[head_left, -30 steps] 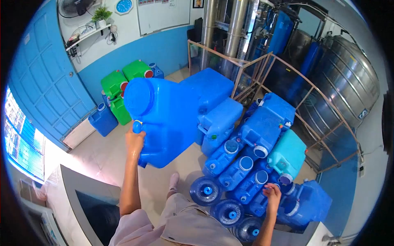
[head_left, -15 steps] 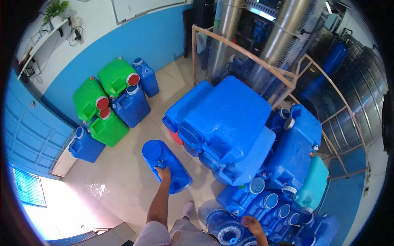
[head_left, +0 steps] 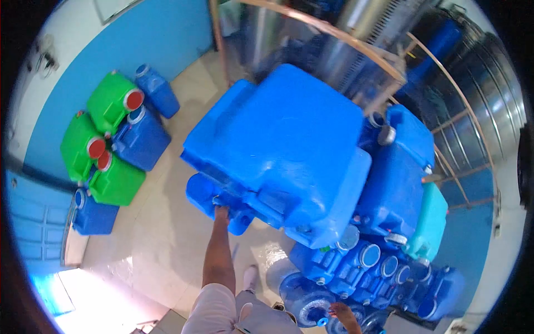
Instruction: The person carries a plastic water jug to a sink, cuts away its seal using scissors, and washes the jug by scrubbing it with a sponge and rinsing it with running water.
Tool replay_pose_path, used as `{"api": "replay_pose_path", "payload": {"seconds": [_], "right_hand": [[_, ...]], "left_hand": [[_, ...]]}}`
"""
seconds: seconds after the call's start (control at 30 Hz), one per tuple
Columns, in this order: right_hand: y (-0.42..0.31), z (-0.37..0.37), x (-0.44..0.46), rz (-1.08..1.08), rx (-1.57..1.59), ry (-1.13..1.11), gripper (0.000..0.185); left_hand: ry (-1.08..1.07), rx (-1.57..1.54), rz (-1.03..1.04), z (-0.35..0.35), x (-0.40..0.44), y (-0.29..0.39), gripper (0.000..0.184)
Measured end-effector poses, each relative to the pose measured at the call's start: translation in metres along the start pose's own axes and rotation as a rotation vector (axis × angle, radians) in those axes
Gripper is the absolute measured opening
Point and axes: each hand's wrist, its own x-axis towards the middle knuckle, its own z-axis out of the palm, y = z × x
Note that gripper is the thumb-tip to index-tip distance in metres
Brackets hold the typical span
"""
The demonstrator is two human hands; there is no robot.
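My left hand (head_left: 221, 212) is closed on the handle of a blue jug (head_left: 201, 192), low over the floor at centre left. Part of that jug is hidden beneath the large blue containers (head_left: 295, 139) stacked at the centre. At the bottom right, my right hand (head_left: 340, 313) is close to a round blue bottle (head_left: 303, 298); its fingers are partly bent and blurred, and nothing can be made out in them. Several blue jugs (head_left: 368, 257) with round white-rimmed necks stand to the right of that bottle.
Green containers with red caps (head_left: 114, 178) and blue jugs stand by the left wall. A teal container (head_left: 428, 220) lies at the right. Behind the stack are a rusty metal frame (head_left: 467, 106) and a steel tank (head_left: 495, 94). A bright doorway is at the lower left.
The blue jug in my left hand was first raised high, then lowered near the floor, and is now against the central stack. The view has tilted down and turned; my right hand stays at the lower right.
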Motion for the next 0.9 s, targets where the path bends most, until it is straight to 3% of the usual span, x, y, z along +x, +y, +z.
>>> {"api": "replay_pose_path", "payload": {"seconds": [0.1, 0.13, 0.17, 0.27, 0.3, 0.33, 0.4, 0.47, 0.5, 0.6, 0.67, 0.73, 0.8, 0.9], "right_hand": [[-0.008, 0.027, -0.034, -0.072, 0.024, 0.076, 0.029], [-0.007, 0.032, -0.046, -0.166, -0.063, 0.133, 0.029], [0.001, 0.021, -0.052, -0.303, 0.063, 0.07, 0.031], [0.012, 0.013, -0.09, -0.392, -0.289, 0.229, 0.032], [0.018, 0.005, -0.103, -0.395, -0.549, 0.289, 0.031], [-0.002, 0.016, -0.139, -0.271, -0.342, 0.334, 0.033], [0.04, -0.017, -0.166, -0.344, -0.142, 0.341, 0.032], [0.064, -0.048, -0.21, -0.302, -0.096, 0.403, 0.03], [0.103, -0.074, -0.215, -0.415, -0.125, 0.438, 0.029], [0.141, -0.119, -0.308, -0.361, 0.098, 0.531, 0.029], [0.204, -0.165, -0.349, -0.397, 0.104, 0.577, 0.027], [0.254, -0.198, -0.396, -0.407, 0.184, 0.789, 0.025], [0.301, -0.222, -0.438, -0.378, 0.478, 0.879, 0.024], [0.366, -0.25, -0.468, -0.305, 0.569, 1.009, 0.022]], "left_hand": [[-0.16, 0.009, 0.099, 0.0, -0.003, -0.009, 0.036], [-0.227, 0.037, 0.131, 0.005, -0.019, -0.006, 0.035], [-0.153, 0.069, 0.116, 0.017, -0.039, -0.003, 0.036], [0.025, 0.126, -0.011, 0.046, -0.12, -0.026, 0.039], [-0.09, 0.154, -0.081, 0.05, -0.124, -0.046, 0.039], [-0.2, 0.181, -0.156, 0.057, -0.135, -0.074, 0.04], [-0.551, 0.379, -0.299, 0.075, -0.197, -0.133, 0.041], [-0.645, 0.609, -0.14, 0.097, -0.299, -0.191, 0.04], [-0.68, 0.72, -0.053, 0.11, -0.352, -0.22, 0.04], [-0.913, 1.033, 0.023, 0.148, -0.484, -0.3, 0.036], [-1.092, 1.097, 0.069, 0.17, -0.57, -0.35, 0.034], [-1.266, 1.095, 0.049, 0.189, -0.629, -0.397, 0.037], [-1.296, 1.125, 0.166, 0.203, -0.678, -0.439, 0.033], [-1.27, 1.242, 0.287, 0.199, -0.715, -0.486, 0.027]]}}
